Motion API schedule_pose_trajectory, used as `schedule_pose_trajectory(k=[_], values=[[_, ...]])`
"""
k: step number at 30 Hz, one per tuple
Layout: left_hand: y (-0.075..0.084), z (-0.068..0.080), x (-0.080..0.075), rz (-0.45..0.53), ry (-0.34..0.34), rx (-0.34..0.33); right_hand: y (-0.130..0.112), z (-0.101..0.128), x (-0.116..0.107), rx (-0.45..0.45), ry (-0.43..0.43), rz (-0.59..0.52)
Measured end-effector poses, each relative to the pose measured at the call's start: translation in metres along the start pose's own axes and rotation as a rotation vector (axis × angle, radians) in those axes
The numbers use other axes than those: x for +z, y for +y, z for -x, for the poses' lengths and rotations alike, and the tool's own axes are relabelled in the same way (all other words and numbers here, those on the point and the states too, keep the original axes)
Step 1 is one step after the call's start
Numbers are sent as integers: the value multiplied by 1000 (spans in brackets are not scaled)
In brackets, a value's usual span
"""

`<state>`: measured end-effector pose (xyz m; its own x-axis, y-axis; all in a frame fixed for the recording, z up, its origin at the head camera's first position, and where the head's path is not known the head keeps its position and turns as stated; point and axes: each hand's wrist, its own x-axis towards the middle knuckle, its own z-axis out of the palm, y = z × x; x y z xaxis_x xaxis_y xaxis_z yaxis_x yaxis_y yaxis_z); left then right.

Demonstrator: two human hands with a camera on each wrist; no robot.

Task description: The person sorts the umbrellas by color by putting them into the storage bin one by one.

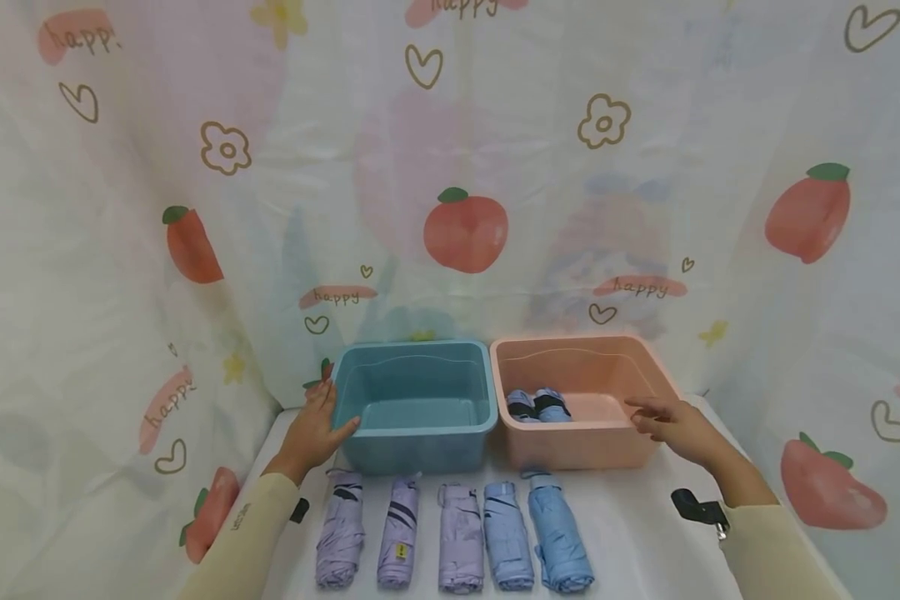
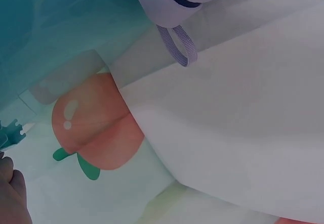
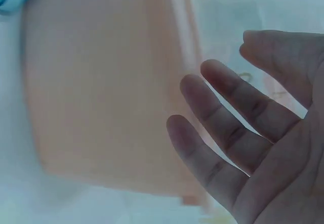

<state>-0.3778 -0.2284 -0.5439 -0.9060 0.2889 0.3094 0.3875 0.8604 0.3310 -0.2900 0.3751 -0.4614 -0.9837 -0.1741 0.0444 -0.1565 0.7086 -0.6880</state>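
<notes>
At the left side of a blue plastic bin [image 1: 412, 450], my left hand [image 1: 315, 429] rests with fingers extended along its rim and thumb near the front corner. In the left wrist view only a few fingers [image 2: 12, 191] of it show, at the left edge. My right hand [image 1: 671, 425] hovers by the front right corner of a pink bin [image 1: 581, 446], its fingers spread and loosely bent, holding nothing. Two folded umbrellas [image 1: 551, 406] with dark bands lie inside the pink bin, at its left. The blue bin has nothing in it.
In front of the bins, several folded umbrellas lie in a row on the white table [image 1: 645, 533]: purple ones [image 1: 340, 533] at left, blue ones [image 1: 560, 537] at right. A printed curtain [image 1: 540, 183] encloses the back and sides.
</notes>
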Motion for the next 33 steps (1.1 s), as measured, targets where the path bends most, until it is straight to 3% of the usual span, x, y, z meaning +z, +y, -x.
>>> schedule_pose_trajectory(k=[7,15,18,22,27,33], values=[[6,-3,0,9,-23,-12,13,25,37,54,-8,-69],[-3,2,-5,-17,-21,-39,25,24,110,212,-114,-187],[-4,2,-5,-12,-30,-36,33,26,130,219,-158,-221],[-1,3,-5,5,-22,-21,41,31,147,195,-207,-259],[1,1,-3,2,-16,-20,43,34,161,245,-269,-294],[3,1,-2,17,-19,-23,35,37,173,267,-264,-329]])
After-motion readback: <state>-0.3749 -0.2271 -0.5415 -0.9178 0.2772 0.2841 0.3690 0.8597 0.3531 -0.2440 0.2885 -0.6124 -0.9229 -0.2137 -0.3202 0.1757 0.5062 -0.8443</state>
